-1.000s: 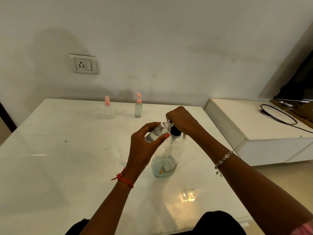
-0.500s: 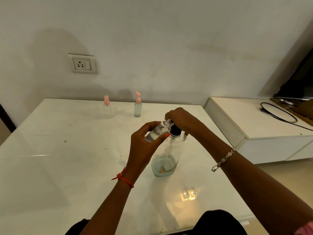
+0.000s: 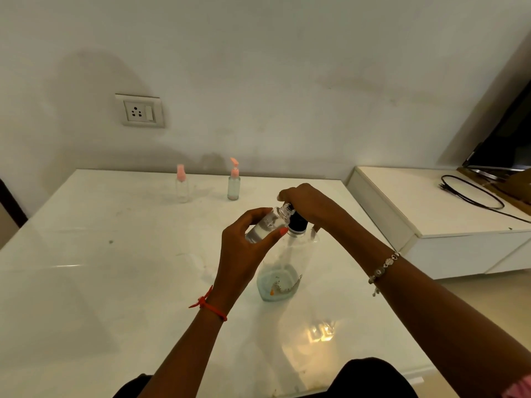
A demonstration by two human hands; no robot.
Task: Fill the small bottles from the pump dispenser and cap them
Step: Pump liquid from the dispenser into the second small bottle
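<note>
Pump dispenser (image 3: 287,254), label (image 3: 280,287) illegibly small.

Three small bottles (image 3: 265,225) (image 3: 182,188) (image 3: 233,188), one pump dispenser (image 3: 287,259)

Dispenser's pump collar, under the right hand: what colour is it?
Black pump collar, topping the clear dispenser; the head view shows it best.
</note>
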